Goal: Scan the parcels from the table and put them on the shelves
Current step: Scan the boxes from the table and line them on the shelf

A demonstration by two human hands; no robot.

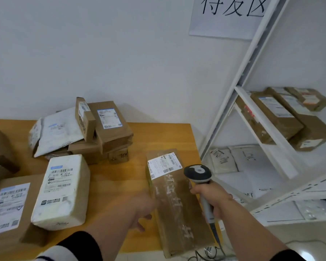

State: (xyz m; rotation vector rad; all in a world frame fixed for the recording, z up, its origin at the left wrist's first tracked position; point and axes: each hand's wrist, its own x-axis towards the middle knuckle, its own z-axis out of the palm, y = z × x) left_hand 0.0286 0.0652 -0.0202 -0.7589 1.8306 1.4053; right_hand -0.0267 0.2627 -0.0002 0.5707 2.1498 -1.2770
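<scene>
R hand (213, 200): grips scanner (198, 174) over long box (177, 200)
L hand (141, 210): blurred at box edge, grip can't tell
Table (120, 176): more parcels

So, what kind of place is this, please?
Probably a parcel sorting or pickup room. Labelled parcels lie piled on a wooden table, more boxes fill white metal shelves, and the right hand holds a barcode scanner over a long box.
</scene>
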